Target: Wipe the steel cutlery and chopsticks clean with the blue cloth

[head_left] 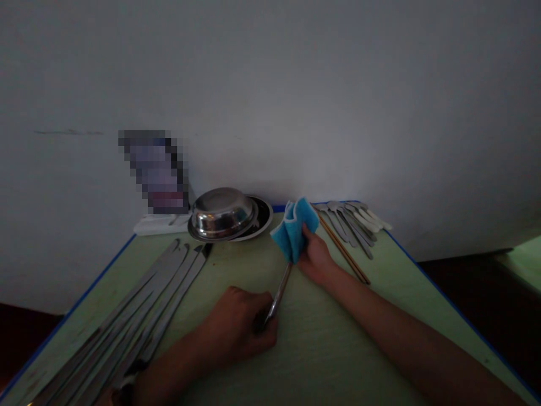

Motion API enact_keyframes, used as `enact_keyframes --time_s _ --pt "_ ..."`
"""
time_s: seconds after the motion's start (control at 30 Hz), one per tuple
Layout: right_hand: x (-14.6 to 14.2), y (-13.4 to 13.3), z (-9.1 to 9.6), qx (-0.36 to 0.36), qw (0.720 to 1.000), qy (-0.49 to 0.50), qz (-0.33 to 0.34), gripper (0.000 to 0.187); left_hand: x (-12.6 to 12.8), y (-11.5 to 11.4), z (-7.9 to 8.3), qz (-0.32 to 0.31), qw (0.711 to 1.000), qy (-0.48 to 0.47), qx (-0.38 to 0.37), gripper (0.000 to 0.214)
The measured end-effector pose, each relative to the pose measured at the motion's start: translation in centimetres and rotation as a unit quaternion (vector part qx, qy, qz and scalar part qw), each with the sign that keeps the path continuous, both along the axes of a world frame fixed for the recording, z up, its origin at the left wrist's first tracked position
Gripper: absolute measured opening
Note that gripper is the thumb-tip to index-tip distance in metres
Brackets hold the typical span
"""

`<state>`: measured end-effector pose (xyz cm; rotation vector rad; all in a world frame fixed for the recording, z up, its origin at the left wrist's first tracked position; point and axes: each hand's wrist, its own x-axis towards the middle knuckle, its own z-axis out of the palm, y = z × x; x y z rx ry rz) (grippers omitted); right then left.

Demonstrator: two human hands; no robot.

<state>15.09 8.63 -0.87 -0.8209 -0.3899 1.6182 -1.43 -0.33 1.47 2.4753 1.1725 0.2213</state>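
My left hand (240, 321) is closed around the near end of a slim metal utensil (278, 297) with a dark part by the fingers. Its kind cannot be told, as the fingers and cloth hide parts of it. The utensil slants up and away to a folded blue cloth (296, 228) with pale edging. My right hand (316, 256) grips this cloth from the right, and the cloth wraps or covers the utensil's far end. Both hands are above the middle of the pale green table (338, 349).
Several long metal kitchen tools (139, 299) lie along the left side. An upturned steel bowl (224, 208) rests over a dark plate (265, 214) at the back. Wooden chopsticks (344, 251) and several spoons (349, 225) lie at right. A blurred-out upright object (158, 175) stands against the wall.
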Motion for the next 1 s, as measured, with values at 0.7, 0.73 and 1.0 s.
enact_keyframes --time_s 0.7,0.73,1.0 --pt "-0.1 -0.5 -1.2 0.110 0.978 -0.157 0.088 0.027 0.5 -0.1 -0.4 0.169 0.984 -0.040 0.025 0.032" --pt "0.0 -0.5 -1.4 0.123 0.973 -0.172 0.091 0.031 0.5 0.0 -0.4 0.167 0.985 -0.025 0.022 0.031" --pt "-0.3 -0.6 -1.5 0.109 0.978 -0.169 0.060 0.037 0.7 0.8 0.2 0.147 0.987 0.058 0.005 0.029"
